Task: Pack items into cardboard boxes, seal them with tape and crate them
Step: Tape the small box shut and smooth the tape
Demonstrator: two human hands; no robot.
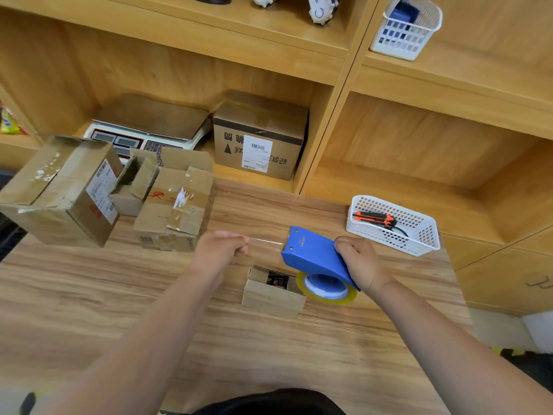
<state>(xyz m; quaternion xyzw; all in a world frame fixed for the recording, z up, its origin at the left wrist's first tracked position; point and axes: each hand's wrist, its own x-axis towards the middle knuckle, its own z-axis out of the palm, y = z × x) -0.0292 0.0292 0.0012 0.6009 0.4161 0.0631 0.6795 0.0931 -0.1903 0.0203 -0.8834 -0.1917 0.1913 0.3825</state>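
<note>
A small cardboard box [270, 296] stands open on the wooden table [119, 295], with a dark item inside it. Above the box my right hand [360, 266] grips a blue tape dispenser [314, 254] that carries a yellowish tape roll [329, 290]. My left hand [221, 250] pinches the free end of the clear tape strip [264, 242]. The strip is stretched between my left hand and the dispenser's mouth, just above the box.
Several used cardboard boxes [59, 190] [176, 208] sit at the table's far left. A white basket [392, 224] holding an orange utility knife [375, 218] is at the right. On the shelf behind stand a scale [146, 127], a labelled box [258, 136] and another white basket [405, 28].
</note>
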